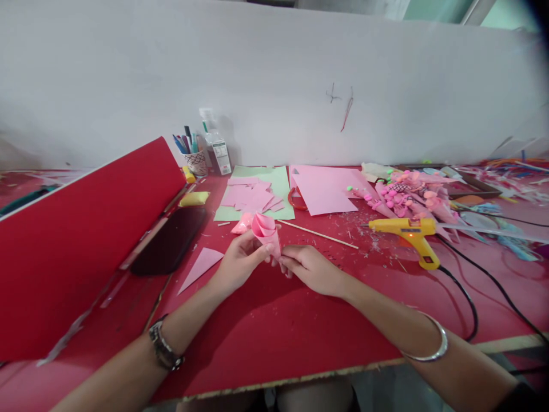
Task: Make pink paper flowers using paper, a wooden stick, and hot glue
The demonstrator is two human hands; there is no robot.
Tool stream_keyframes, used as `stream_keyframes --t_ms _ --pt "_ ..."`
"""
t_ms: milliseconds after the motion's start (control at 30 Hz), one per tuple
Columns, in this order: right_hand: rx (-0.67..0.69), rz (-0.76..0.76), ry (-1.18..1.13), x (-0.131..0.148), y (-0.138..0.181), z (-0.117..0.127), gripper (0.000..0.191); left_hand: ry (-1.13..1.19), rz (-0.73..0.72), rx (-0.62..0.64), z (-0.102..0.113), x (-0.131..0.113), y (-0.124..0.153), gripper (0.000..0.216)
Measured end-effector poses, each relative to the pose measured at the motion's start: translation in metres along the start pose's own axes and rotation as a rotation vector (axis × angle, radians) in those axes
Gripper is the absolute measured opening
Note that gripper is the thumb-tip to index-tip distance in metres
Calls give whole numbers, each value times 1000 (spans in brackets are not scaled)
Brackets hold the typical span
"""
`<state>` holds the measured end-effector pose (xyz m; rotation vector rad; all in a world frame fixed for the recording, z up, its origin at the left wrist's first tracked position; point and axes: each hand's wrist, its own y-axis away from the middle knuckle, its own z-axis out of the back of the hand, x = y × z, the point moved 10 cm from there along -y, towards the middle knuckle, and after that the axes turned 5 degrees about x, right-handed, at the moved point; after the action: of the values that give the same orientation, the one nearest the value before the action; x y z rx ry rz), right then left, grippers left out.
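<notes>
A rolled pink paper cone stands between my two hands, its open, layered end up and its narrow end down to the right. My left hand grips the cone's side, thumb across the front. At the pointed lower end, my right hand pinches the paper with its fingertips. A flat pink paper triangle lies on the red table left of my left hand. Just behind the cone sits a small bag of pinkish-orange material, partly hidden. Beyond my right hand a thin wooden stick rests on the table.
Pink paper pieces lie on a green sheet. Right of them are pink sheets, orange-handled scissors, a yellow glue gun with its cable, and piled pink cones. A dark phone and red board are left.
</notes>
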<state>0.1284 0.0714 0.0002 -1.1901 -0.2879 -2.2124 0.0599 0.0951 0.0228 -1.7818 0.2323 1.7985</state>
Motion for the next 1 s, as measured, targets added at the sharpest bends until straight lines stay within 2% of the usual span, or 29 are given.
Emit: stream_keyframes --t_ms 167,333,467,767,1000 --pt "57 46 8 6 2 -5 20 5 -20 -16 3 1 0 10" --pt "54 48 16 6 2 -4 19 -61 16 -88 8 2 3 18" --pt "71 54 -67 2 0 -6 22 -24 31 -108 6 1 4 19" --pt "211 30 -129 -1 1 -20 25 300 72 105 -22 5 5 25" --pt "275 29 -77 2 3 -25 24 350 96 145 -26 10 7 29"
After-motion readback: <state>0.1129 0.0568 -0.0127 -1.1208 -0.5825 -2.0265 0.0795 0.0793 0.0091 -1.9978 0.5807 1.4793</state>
